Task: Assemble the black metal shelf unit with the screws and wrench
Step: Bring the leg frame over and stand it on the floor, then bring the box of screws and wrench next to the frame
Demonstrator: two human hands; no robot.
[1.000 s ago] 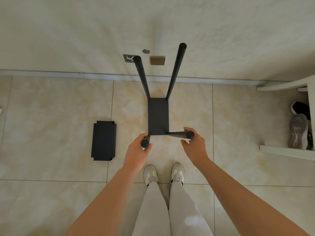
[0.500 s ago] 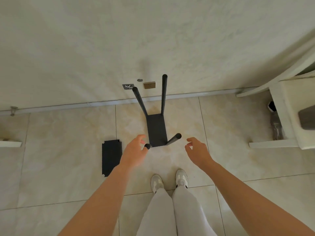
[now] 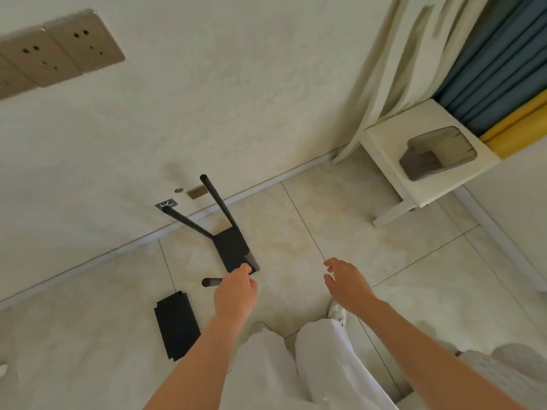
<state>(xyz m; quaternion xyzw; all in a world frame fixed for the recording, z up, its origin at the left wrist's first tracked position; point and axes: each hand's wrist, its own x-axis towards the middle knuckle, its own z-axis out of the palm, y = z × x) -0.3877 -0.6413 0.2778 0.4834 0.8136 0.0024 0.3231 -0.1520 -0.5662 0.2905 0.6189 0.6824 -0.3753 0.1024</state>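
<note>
The black metal shelf unit (image 3: 233, 250) stands on the tiled floor by the wall, one shelf plate with poles rising from its corners. Two far poles (image 3: 217, 202) lean up toward the wall. My left hand (image 3: 235, 292) is curled over the near left pole, whose round tip (image 3: 208, 282) sticks out to the left of my knuckles. My right hand (image 3: 346, 281) hovers open to the right of the unit, fingers spread, touching nothing. A loose black shelf plate (image 3: 176, 327) lies flat on the floor to the left. No screws or wrench are visible.
A white stool (image 3: 393, 149) holding a grey translucent container (image 3: 438, 152) stands at the right by blue and yellow curtains. Wall sockets (image 3: 59, 56) are at the upper left, small floor-level plates (image 3: 195, 192) behind the unit. My white-trousered legs (image 3: 296, 365) and shoes are below.
Both hands held the near pole tips a second ago, then let go. My right hand has moved away to the right. My view has swung up and to the right.
</note>
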